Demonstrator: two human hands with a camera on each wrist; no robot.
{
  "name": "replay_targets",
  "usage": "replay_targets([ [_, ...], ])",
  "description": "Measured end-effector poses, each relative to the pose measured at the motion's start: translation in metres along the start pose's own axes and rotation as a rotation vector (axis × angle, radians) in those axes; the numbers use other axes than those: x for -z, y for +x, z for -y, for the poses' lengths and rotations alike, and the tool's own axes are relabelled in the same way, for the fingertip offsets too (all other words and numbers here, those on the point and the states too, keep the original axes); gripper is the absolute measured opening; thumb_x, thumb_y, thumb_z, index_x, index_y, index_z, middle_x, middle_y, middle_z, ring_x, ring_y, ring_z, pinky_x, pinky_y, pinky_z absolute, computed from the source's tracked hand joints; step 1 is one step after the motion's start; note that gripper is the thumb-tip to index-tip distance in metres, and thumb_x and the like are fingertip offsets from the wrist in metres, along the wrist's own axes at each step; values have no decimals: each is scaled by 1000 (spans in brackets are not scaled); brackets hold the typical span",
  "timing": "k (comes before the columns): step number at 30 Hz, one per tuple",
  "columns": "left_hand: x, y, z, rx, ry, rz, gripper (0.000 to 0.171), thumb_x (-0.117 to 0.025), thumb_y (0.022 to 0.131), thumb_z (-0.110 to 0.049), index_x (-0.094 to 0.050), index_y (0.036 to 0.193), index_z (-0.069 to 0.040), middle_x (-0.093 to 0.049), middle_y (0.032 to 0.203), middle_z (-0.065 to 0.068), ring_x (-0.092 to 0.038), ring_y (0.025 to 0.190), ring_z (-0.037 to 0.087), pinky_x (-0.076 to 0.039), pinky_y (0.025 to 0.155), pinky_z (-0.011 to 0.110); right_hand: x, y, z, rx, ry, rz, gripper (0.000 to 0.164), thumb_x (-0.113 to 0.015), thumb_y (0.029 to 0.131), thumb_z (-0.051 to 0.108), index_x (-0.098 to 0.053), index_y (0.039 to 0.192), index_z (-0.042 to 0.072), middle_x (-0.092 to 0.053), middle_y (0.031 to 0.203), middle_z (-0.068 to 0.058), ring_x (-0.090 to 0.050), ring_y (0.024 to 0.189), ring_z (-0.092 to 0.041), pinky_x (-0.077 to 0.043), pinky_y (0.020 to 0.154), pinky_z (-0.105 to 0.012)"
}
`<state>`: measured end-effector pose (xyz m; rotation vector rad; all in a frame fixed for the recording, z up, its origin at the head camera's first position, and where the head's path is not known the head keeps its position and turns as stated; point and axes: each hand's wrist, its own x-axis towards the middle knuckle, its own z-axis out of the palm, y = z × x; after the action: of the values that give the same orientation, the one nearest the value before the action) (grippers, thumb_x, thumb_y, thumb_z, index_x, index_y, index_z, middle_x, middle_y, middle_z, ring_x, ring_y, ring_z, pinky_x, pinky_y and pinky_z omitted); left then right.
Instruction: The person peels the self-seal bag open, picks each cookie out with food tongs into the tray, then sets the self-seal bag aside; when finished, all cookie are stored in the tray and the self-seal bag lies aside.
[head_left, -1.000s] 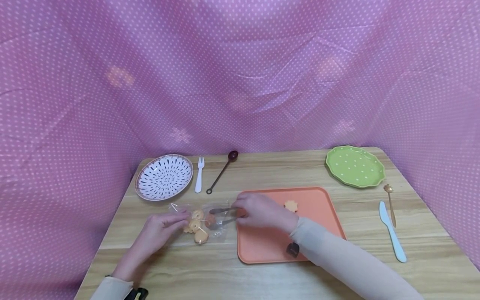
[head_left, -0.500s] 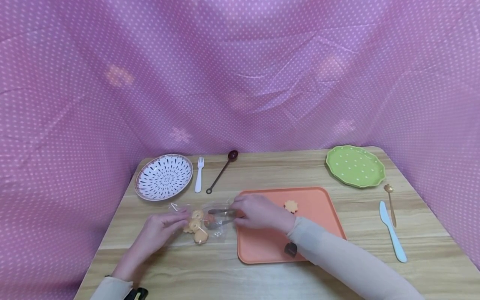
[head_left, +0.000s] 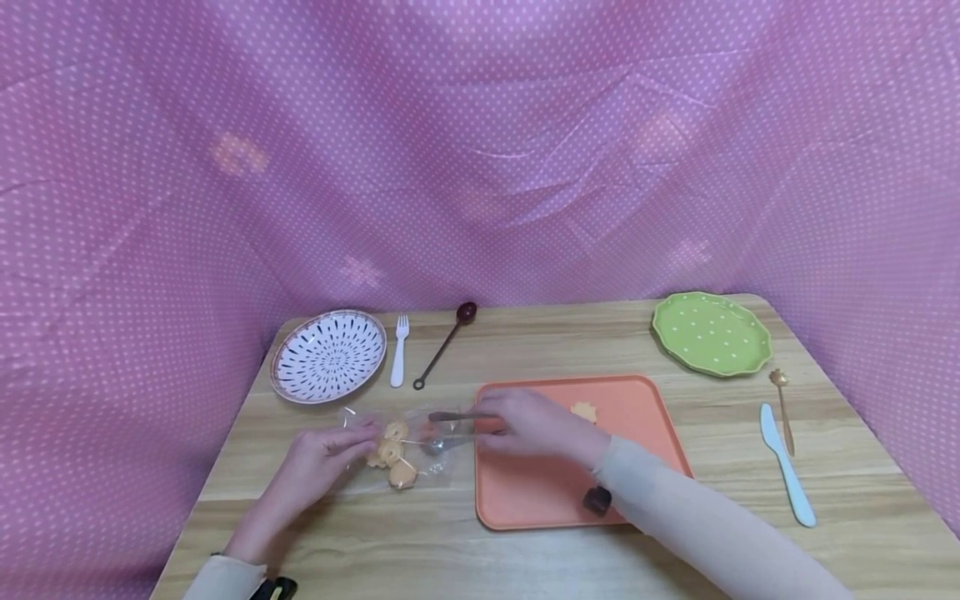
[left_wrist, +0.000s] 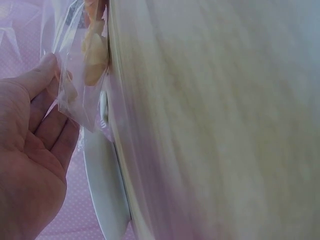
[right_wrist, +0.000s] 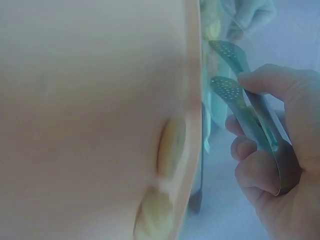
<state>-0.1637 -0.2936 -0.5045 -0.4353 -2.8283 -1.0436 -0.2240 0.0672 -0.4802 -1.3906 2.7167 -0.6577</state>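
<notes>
In the head view my left hand [head_left: 318, 467] pinches the left end of a clear plastic bag [left_wrist: 75, 95] lying on the table. Several pale cookies [head_left: 391, 452] are inside it, with a reddish-brown cookie [head_left: 428, 431] near the tongs' tips. My right hand [head_left: 536, 429] holds metal tongs [right_wrist: 240, 107] with perforated ends, thumb on one arm and fingers on the other. Their tips stand apart at the bag's right end; whether they touch a cookie I cannot tell. Beneath the right hand lies an orange tray [head_left: 532, 492] carrying a flower-shaped cookie [head_left: 584, 412]; the right wrist view shows a second cookie [right_wrist: 154, 215].
A patterned white plate [head_left: 328, 357], a white fork [head_left: 399, 350] and a dark long-handled spoon [head_left: 447, 344] lie at the back left. On the right are a green dotted plate [head_left: 712, 333], a gold spoon [head_left: 783, 408] and a pale blue knife [head_left: 787, 467].
My right hand and the tongs have moved slightly right, after a small shift left. The left hand stays in place on the bag.
</notes>
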Motion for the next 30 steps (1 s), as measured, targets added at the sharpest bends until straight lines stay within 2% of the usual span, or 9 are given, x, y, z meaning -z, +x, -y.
replay_targets([
  [4, 0, 0, -1, 1, 5, -1, 24, -78, 88, -30, -78, 111, -25, -71, 131, 2, -70, 121, 18, -52, 107, 37, 15, -22, -7, -31, 30, -12, 27, -69, 94, 28, -71, 119, 21, -74, 107, 3, -69, 91, -13, -61, 81, -26],
  [9, 0, 0, -1, 26, 9, 2, 23, -77, 88, -33, -78, 110, -28, -71, 132, -1, -69, 123, 16, -50, 108, 23, 32, -64, -13, -34, 10, -81, 30, -74, 91, 25, -72, 119, 16, -74, 107, 2, -71, 92, -13, -63, 82, -27],
  [12, -1, 0, 0, 20, 10, -4, 23, -77, 89, -33, -78, 110, -28, -71, 132, 0, -69, 122, 17, -49, 108, 20, 36, -91, -16, -14, -31, -117, 31, -76, 87, 21, -72, 118, 18, -74, 107, 5, -70, 94, -9, -63, 84, -26],
  [16, -2, 1, 1, 10, 8, -11, 23, -78, 88, -33, -78, 110, -27, -72, 131, 1, -70, 121, 19, -48, 107, 16, 38, -121, -16, 3, -64, -130, 32, -79, 83, 21, -73, 115, 18, -74, 102, 6, -69, 85, -6, -61, 75, -23],
  [20, -2, 1, 0, 18, 3, -4, 23, -78, 88, -32, -78, 110, -26, -71, 131, 1, -69, 122, 17, -41, 106, 6, 37, -139, -14, -22, -74, -107, 34, -80, 82, 24, -74, 114, 17, -74, 103, 7, -70, 86, -6, -62, 76, -24],
  [24, -2, 2, -2, 30, -1, 1, 23, -78, 88, -32, -78, 110, -26, -71, 131, -1, -69, 123, 15, -37, 105, 0, 35, -146, -13, -44, -101, -92, 35, -80, 82, 27, -73, 115, 20, -73, 105, 10, -70, 91, -4, -63, 79, -26],
  [27, -2, 2, -3, 36, 7, 4, 23, -78, 88, -32, -78, 110, -27, -71, 132, -3, -68, 124, 14, -44, 107, 9, 34, -146, -14, -50, -92, -80, 35, -80, 82, 28, -73, 116, 20, -73, 106, 10, -70, 91, -5, -63, 80, -27],
  [30, -2, 3, -3, 46, 15, 13, 24, -78, 88, -33, -78, 111, -28, -70, 134, -4, -67, 125, 14, -50, 110, 26, 34, -146, -15, -60, -64, -73, 35, -81, 82, 27, -72, 116, 20, -73, 106, 9, -70, 91, -7, -63, 81, -27],
])
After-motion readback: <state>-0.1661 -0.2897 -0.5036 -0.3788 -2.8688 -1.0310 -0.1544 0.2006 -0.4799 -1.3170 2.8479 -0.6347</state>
